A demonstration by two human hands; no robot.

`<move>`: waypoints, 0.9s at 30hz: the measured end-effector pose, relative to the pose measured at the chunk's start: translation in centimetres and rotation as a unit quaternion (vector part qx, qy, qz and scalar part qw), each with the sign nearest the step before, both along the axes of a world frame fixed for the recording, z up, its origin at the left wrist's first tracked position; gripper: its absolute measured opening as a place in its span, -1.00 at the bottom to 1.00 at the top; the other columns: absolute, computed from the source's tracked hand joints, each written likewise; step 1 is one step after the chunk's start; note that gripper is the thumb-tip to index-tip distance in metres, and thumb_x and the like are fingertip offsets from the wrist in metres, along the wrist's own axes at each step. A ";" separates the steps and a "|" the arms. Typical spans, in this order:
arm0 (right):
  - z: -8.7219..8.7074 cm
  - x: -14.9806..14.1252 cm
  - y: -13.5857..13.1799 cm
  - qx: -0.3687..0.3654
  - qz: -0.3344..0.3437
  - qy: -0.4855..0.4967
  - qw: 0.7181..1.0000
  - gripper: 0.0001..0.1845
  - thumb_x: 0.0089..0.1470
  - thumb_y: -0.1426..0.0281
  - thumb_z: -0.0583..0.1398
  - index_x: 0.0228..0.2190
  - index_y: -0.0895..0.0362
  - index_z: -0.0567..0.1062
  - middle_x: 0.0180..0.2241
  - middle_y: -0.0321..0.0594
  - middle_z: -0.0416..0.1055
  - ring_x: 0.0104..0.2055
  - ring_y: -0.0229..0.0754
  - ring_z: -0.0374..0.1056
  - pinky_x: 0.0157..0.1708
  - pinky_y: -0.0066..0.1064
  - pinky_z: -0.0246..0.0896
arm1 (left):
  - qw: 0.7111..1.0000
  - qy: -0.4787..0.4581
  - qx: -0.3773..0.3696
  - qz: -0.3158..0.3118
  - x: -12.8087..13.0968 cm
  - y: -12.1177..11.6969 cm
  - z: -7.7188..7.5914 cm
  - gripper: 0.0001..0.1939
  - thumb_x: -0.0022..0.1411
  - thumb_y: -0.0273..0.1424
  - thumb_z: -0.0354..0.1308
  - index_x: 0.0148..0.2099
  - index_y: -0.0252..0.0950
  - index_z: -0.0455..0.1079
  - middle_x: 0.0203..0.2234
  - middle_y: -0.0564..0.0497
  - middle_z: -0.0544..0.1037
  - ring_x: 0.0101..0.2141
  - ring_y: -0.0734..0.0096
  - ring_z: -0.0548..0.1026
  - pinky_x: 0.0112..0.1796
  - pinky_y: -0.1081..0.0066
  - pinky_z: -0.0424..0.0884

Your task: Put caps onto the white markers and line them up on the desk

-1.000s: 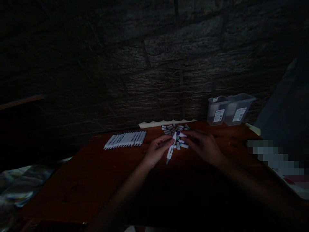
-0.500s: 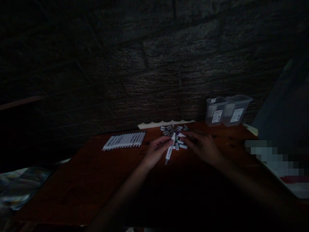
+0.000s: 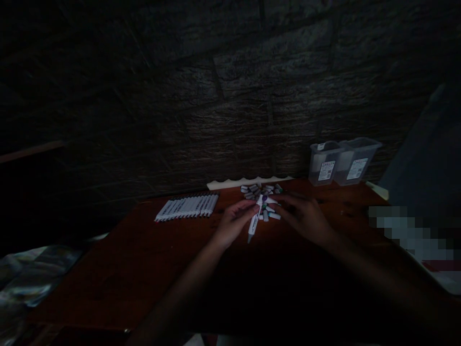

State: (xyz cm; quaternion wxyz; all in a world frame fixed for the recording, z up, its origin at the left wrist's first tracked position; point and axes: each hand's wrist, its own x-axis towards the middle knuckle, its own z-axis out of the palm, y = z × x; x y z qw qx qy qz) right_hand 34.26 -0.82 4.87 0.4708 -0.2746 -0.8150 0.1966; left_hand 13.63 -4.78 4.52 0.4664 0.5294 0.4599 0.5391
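Observation:
Pinched between the thumb and fingers of my left hand (image 3: 236, 220) is a white marker (image 3: 254, 222), tilted, with a grey tip end pointing down toward me. My right hand (image 3: 304, 214) grips a white marker cap (image 3: 271, 199) with a purple end, held close beside the marker's upper end; whether the two touch I cannot tell. Behind and below the hands lies a loose pile of marker caps (image 3: 250, 194), mostly white and grey, partly hidden by my fingers. Off to the left, several white markers (image 3: 187, 206) lie side by side in a neat row.
Two clear plastic bins (image 3: 355, 163) with labels stand at the table's back right. A pale wavy-edged strip (image 3: 245, 183) lies along the wall behind the caps. The brown wooden table (image 3: 144, 269) meets a dark stone-patterned wall. Crumpled plastic (image 3: 32, 274) sits past its left edge.
The view has shifted slightly. The cap's purple end now faces toward me more beside the marker's upper end. Both hands keep their holds.

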 end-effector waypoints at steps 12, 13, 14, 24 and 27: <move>-0.1 0.0 0.0 0.004 0.004 -0.001 1.000 -0.73 0.19 0.33 0.20 -0.07 -0.03 0.55 -0.13 -0.22 0.55 -0.16 -0.16 0.49 -0.16 -0.32 0.41 | 1.000 -0.001 0.007 -0.006 -0.1 0.0 0.0 -0.70 0.08 -0.24 0.34 -0.17 -0.30 0.56 -0.24 -0.04 0.63 -0.21 0.33 0.54 -0.10 0.37 0.37; -0.1 0.0 0.0 0.003 0.004 0.002 1.000 -0.73 0.18 0.34 0.20 -0.07 -0.02 0.55 -0.14 -0.22 0.55 -0.17 -0.17 0.49 -0.17 -0.33 0.41 | 1.000 0.000 0.007 -0.005 -0.1 0.0 0.0 -0.70 0.08 -0.24 0.34 -0.17 -0.30 0.56 -0.24 -0.04 0.63 -0.21 0.32 0.54 -0.10 0.37 0.37; -0.1 0.0 0.0 0.002 0.002 0.004 1.000 -0.73 0.18 0.34 0.20 -0.08 -0.01 0.55 -0.14 -0.22 0.55 -0.17 -0.17 0.49 -0.18 -0.34 0.41 | 1.000 0.000 0.006 -0.005 0.0 0.0 0.0 -0.70 0.07 -0.24 0.34 -0.17 -0.30 0.56 -0.25 -0.04 0.63 -0.21 0.32 0.54 -0.10 0.37 0.37; -0.1 -0.1 0.0 0.002 0.003 0.006 1.000 -0.73 0.18 0.34 0.20 -0.08 -0.02 0.55 -0.14 -0.23 0.55 -0.17 -0.18 0.49 -0.16 -0.34 0.41 | 1.000 -0.001 0.008 -0.007 -0.2 0.2 -0.2 -0.69 0.07 -0.24 0.35 -0.17 -0.30 0.56 -0.24 -0.04 0.63 -0.20 0.30 0.54 -0.09 0.35 0.38; -0.2 -0.1 0.0 0.003 0.001 0.001 1.000 -0.73 0.19 0.33 0.19 -0.07 -0.03 0.54 -0.14 -0.24 0.55 -0.16 -0.18 0.49 -0.15 -0.32 0.41 | 1.000 0.007 0.012 -0.013 -0.2 0.2 -0.2 -0.71 0.08 -0.24 0.34 -0.18 -0.29 0.56 -0.24 -0.04 0.63 -0.21 0.33 0.54 -0.10 0.37 0.37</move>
